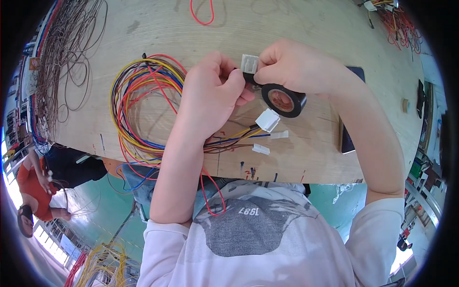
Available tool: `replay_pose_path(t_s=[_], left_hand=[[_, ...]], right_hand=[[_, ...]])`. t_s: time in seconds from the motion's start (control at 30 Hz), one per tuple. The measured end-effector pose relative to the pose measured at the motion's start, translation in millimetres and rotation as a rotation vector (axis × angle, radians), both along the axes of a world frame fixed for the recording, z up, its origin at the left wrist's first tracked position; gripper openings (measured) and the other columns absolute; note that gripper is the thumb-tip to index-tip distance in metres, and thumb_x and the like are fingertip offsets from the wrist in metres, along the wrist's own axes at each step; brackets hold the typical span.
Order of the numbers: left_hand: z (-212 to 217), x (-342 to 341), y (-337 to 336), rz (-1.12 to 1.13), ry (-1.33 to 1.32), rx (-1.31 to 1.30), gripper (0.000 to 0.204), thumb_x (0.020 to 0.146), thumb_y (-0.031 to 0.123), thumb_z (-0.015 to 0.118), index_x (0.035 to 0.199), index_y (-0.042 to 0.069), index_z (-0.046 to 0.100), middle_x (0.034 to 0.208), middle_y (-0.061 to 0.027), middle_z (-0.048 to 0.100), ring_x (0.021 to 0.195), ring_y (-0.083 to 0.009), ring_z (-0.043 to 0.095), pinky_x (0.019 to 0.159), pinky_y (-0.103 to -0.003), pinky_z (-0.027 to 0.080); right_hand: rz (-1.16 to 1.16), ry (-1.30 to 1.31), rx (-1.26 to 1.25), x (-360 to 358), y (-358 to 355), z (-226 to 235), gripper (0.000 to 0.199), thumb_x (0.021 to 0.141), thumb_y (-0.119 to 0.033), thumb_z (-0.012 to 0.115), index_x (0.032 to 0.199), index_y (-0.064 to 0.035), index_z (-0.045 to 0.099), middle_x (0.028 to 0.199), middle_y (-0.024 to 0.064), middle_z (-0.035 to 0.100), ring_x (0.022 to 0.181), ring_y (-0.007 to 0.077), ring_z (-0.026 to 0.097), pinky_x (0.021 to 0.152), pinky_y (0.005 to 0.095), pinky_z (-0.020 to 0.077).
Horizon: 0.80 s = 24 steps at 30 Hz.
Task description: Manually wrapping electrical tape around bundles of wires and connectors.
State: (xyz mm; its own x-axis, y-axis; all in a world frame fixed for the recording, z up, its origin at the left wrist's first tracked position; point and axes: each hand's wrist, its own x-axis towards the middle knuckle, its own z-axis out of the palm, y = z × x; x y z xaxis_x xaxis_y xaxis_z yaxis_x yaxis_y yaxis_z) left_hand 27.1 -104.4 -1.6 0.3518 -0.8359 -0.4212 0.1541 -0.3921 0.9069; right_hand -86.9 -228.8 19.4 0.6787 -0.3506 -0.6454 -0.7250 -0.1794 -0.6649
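Note:
A coiled wire harness in red, yellow, blue and brown lies beside my left forearm. My left hand is closed in a pinch near a white plug connector; its grip on the harness is mostly hidden by the fingers. My right hand pinches a strip of black tape just below that connector. The roll of black electrical tape hangs or rests below my right fingers. A second white connector and two small white connectors lie nearer me on wire ends.
A dark flat phone-like object lies under my right forearm. Brown loose wires spread along the table's left side. A red wire loop lies at the far edge. Another person in orange is at lower left.

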Motion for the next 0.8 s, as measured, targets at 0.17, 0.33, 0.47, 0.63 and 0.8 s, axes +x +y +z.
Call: replay_pose_path(t_s=[0.17, 0.33, 0.47, 0.63, 0.8], left_hand=[[2.1, -1.0, -2.1, -0.003, -0.079, 0.007, 0.007, 0.081, 0.002, 0.051, 0.08, -0.005, 0.048, 0.066, -0.0084, 0.058, 0.058, -0.0137, 0.063, 0.047, -0.023, 0.048], [2.3, -3.1, -4.1, 0.005, -0.129, 0.022, 0.008, 0.08, 0.002, 0.052, 0.078, -0.005, 0.048, 0.065, -0.008, 0.058, 0.056, -0.0137, 0.062, 0.046, -0.023, 0.048], [0.9, -4.0, -5.1, -0.007, -0.165, 0.034, 0.007, 0.08, 0.002, 0.052, 0.079, -0.005, 0.049, 0.064, -0.008, 0.058, 0.055, -0.0138, 0.062, 0.045, -0.023, 0.048], [0.4, -4.8, -4.8, -0.006, -0.198, 0.033, 0.007, 0.08, 0.002, 0.052, 0.079, -0.005, 0.049, 0.064, -0.0083, 0.058, 0.054, -0.0139, 0.062, 0.045, -0.024, 0.048], [0.8, -4.6, -4.0, 0.002, -0.188, 0.03, 0.008, 0.08, 0.002, 0.051, 0.079, -0.005, 0.049, 0.064, -0.0084, 0.058, 0.054, -0.0136, 0.062, 0.045, -0.024, 0.048]], right_hand=[[-0.008, 0.039, -0.018, 3.1, 1.2, 9.4, 0.02, 0.068, -0.016, 0.054, 0.065, 0.0029, 0.057, 0.055, 0.0091, 0.051, 0.053, 0.0174, 0.046, 0.048, 0.0347, 0.0365], [0.019, 0.089, 0.024, 4.4, -1.6, 16.4, 0.018, 0.074, -0.018, 0.056, 0.071, -0.0008, 0.061, 0.057, -0.0004, 0.05, 0.052, 0.0085, 0.044, 0.046, 0.0266, 0.034], [0.017, 0.028, 0.052, 0.9, -5.7, -1.1, 0.017, 0.074, -0.017, 0.056, 0.072, -0.0009, 0.062, 0.058, 0.0003, 0.051, 0.054, 0.0092, 0.045, 0.047, 0.0268, 0.0349], [0.015, 0.082, 0.023, 3.3, -6.1, -0.2, 0.017, 0.073, -0.016, 0.057, 0.072, -0.0003, 0.062, 0.059, 0.001, 0.052, 0.055, 0.0098, 0.046, 0.049, 0.0263, 0.0358], [0.009, 0.064, 0.041, 1.0, -6.2, -0.3, 0.017, 0.073, -0.016, 0.057, 0.072, 0.0001, 0.061, 0.059, 0.0013, 0.051, 0.054, 0.0099, 0.046, 0.049, 0.0264, 0.0363]])
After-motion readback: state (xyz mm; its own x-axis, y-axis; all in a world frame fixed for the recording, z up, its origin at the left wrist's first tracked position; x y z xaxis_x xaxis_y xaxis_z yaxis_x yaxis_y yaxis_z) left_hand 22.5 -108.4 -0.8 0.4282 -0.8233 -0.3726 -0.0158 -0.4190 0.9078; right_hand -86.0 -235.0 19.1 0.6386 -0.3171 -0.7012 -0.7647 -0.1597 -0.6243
